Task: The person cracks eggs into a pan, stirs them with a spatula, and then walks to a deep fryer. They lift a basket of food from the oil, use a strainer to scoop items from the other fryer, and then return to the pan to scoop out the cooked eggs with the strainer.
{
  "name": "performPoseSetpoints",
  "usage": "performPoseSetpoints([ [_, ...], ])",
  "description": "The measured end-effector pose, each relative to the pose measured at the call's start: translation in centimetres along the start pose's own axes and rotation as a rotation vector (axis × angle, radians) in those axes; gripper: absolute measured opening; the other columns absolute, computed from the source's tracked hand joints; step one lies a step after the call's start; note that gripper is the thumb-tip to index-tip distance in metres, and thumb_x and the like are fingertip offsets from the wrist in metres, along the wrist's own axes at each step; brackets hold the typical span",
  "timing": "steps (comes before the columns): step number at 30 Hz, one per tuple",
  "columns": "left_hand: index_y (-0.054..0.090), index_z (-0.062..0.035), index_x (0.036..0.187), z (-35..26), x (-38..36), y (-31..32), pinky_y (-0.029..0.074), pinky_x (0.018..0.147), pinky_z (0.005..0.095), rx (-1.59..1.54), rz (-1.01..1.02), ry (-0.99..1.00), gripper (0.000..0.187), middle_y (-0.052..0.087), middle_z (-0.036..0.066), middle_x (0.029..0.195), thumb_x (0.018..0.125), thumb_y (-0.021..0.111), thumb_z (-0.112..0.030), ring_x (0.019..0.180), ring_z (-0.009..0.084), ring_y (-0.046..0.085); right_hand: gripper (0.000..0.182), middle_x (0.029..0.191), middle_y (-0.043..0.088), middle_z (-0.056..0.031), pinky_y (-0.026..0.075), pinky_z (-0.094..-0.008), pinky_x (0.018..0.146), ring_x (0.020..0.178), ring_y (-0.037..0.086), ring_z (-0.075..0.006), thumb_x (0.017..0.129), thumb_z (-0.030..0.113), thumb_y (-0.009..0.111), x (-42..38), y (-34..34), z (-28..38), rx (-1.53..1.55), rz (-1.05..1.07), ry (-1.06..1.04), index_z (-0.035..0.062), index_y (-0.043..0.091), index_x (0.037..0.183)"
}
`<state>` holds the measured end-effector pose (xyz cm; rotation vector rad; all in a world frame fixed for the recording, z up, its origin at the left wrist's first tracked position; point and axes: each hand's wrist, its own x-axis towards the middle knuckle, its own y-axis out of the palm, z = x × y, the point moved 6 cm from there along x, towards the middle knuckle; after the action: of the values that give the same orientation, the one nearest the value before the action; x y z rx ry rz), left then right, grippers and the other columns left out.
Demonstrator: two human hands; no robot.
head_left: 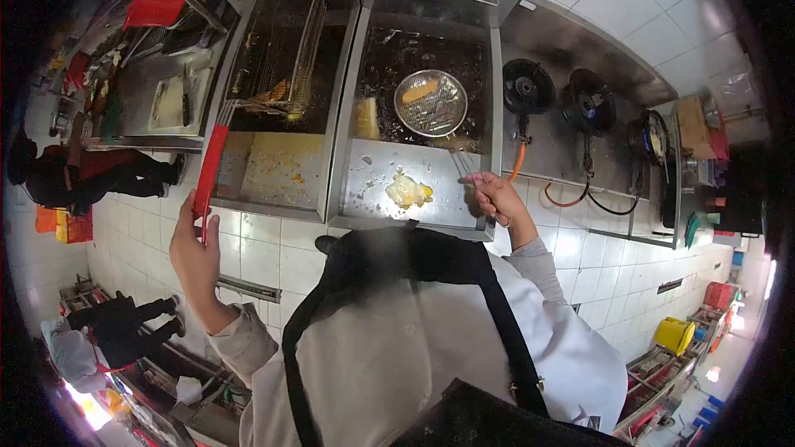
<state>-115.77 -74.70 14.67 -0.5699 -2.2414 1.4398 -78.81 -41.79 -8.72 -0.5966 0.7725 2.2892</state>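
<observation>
My left hand (pixel 197 250) is closed around the red handle (pixel 214 167) of a wire fry basket (pixel 273 58), which sits over the left fryer. In my right hand (pixel 495 197) is the handle end of a round wire skimmer (pixel 431 103). The skimmer's mesh is over the dark oil of the right fryer and bears a golden-brown oblong piece (pixel 420 92). A pale, yellowish lump of food (pixel 409 190) lies on the wet metal ledge in front of that fryer, left of my right hand.
Gas burners (pixel 528 87) with hoses stand to the right of the fryers. On the left counter a knife (pixel 185 108) rests on a white board (pixel 169 103). A person (pixel 124 174) stands at far left, another (pixel 116 331) at lower left.
</observation>
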Motion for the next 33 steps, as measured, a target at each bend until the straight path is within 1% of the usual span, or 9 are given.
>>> performPoseSetpoints([
  [4,0.049,-0.0106,0.127,-0.3,-0.1,-0.2,0.046,0.061,0.0342,0.000,-0.008,-0.009,0.046,0.064,0.014,0.093,0.082,0.060,-0.017,0.065,0.0246,0.058,0.023,0.057,0.042,0.0019,0.026,-0.0192,0.033,0.037,0.033,-0.0053,0.091,0.006,0.042,-1.1,0.2,0.8,-0.038,-0.089,-0.042,-0.0020,0.049,0.112],
  [7,0.050,-0.0111,0.127,-0.1,-0.1,-0.1,0.046,0.061,0.0341,-0.003,-0.019,-0.006,0.045,0.064,0.014,0.092,0.083,0.060,-0.017,0.064,0.0250,0.058,0.025,0.058,0.043,0.0018,0.027,-0.0193,0.033,0.037,0.033,-0.0052,0.091,0.006,0.043,-1.7,1.0,1.6,0.073,-0.009,-0.050,-0.0014,0.048,0.115],
  [14,0.051,-0.0117,0.126,-0.3,-0.3,-0.2,0.047,0.063,0.0351,0.023,-0.043,0.031,0.043,0.064,0.016,0.094,0.085,0.059,-0.020,0.069,0.0274,0.061,0.027,0.057,0.042,0.0015,0.026,-0.0199,0.032,0.036,0.032,-0.0053,0.090,0.004,0.042,-1.9,1.7,2.6,0.054,-0.058,-0.089,-0.0008,0.047,0.117],
  [16,0.051,-0.0117,0.126,-0.1,-0.2,-0.1,0.047,0.064,0.0353,0.015,-0.032,0.030,0.042,0.064,0.016,0.095,0.085,0.058,-0.021,0.069,0.0278,0.061,0.028,0.055,0.041,0.0014,0.025,-0.0205,0.032,0.035,0.032,-0.0053,0.090,0.003,0.041,-2.3,1.9,3.3,-0.088,-0.088,-0.173,-0.0008,0.046,0.117],
  [19,0.051,-0.0114,0.125,0.2,-0.3,0.1,0.047,0.064,0.0355,0.001,-0.021,0.044,0.041,0.064,0.017,0.095,0.086,0.057,-0.023,0.070,0.0280,0.061,0.029,0.054,0.040,0.0023,0.025,-0.0200,0.031,0.034,0.031,-0.0046,0.094,0.012,0.044,-3.6,2.7,4.1,0.068,-0.049,-0.119,-0.0012,0.045,0.119],
  [22,0.051,-0.0109,0.125,-0.4,-0.3,0.0,0.047,0.064,0.0358,-0.007,-0.024,0.034,0.040,0.064,0.017,0.095,0.087,0.056,-0.024,0.069,0.0280,0.061,0.028,0.053,0.040,0.0022,0.024,-0.0199,0.031,0.034,0.030,-0.0047,0.094,0.012,0.044,-4.5,3.4,4.7,-0.087,-0.170,-0.128,-0.0011,0.045,0.119],
  [25,0.051,-0.0104,0.124,-0.2,-0.2,-0.1,0.047,0.064,0.0358,0.008,-0.036,0.032,0.040,0.064,0.017,0.095,0.088,0.056,-0.025,0.069,0.0277,0.061,0.030,0.056,0.043,0.0005,0.024,-0.0217,0.032,0.034,0.031,-0.0064,0.090,0.004,0.042,-4.2,2.6,4.2,0.108,-0.043,-0.096,0.0005,0.045,0.119],
  [27,0.052,-0.0102,0.124,0.0,-0.2,0.0,0.047,0.063,0.0356,0.014,-0.052,0.050,0.040,0.064,0.016,0.095,0.088,0.056,-0.025,0.069,0.0274,0.061,0.030,0.056,0.043,0.0006,0.024,-0.0216,0.032,0.034,0.031,-0.0062,0.090,0.004,0.042,-4.1,2.7,4.2,0.015,-0.094,-0.113,0.0006,0.045,0.119],
  [33,0.051,-0.0042,0.123,0.0,-0.4,-0.2,0.048,0.063,0.0314,-0.061,-0.061,0.071,0.041,0.064,0.016,0.093,0.087,0.057,-0.022,0.070,0.0234,0.061,0.028,0.055,0.041,0.0018,0.023,-0.0188,0.031,0.034,0.030,-0.0043,0.093,0.010,0.043,-4.9,6.1,7.2,-0.047,-0.140,-0.148,-0.0001,0.047,0.118],
])
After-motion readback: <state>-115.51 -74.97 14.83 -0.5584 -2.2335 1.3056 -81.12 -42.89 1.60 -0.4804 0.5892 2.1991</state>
